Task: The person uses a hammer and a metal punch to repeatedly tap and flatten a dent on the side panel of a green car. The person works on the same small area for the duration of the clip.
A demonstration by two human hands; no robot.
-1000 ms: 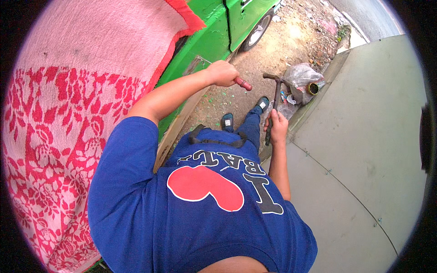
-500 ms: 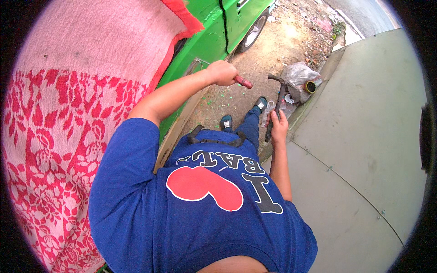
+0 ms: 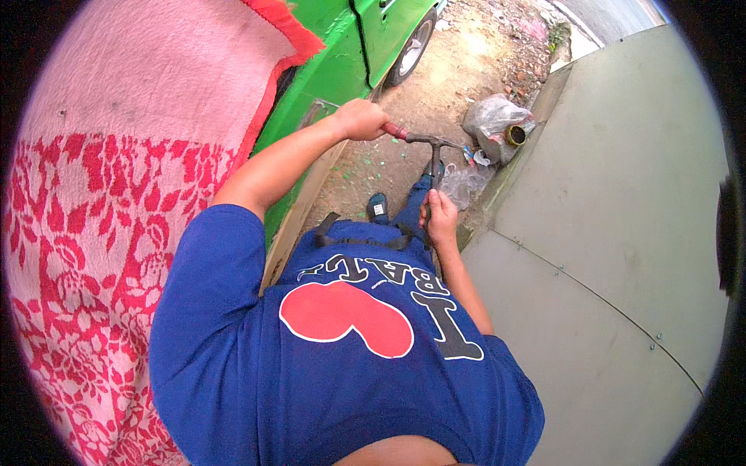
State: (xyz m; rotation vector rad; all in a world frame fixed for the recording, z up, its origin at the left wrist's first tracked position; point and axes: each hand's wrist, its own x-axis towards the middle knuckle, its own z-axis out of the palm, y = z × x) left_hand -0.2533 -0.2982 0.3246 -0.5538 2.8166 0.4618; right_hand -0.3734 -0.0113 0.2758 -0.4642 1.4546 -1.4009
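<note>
My left hand point(image 3: 363, 120) is closed in a fist at the green vehicle's edge, around a red-handled tool point(image 3: 395, 131) whose handle end sticks out to the right. The tool's working end is behind the hand, so I cannot make out its kind. My right hand point(image 3: 441, 217) grips a dark hammer point(image 3: 436, 172) near the lower part of its handle. The hammer stands with its head up, and one side of the head meets or nearly meets the end of the red handle.
A green vehicle body point(image 3: 326, 50) with a wheel point(image 3: 412, 46) stands ahead, and a red-and-pink blanket point(image 3: 155, 93) drapes the left side. On the right is a large grey panel point(image 3: 614, 179). Plastic bags point(image 3: 489, 120) and an open can point(image 3: 515, 135) lie beside it.
My right hand has swung the hammer left, bringing its head from a gap away up to the red handle's end. My left hand keeps its grip; the view has shifted slightly.
</note>
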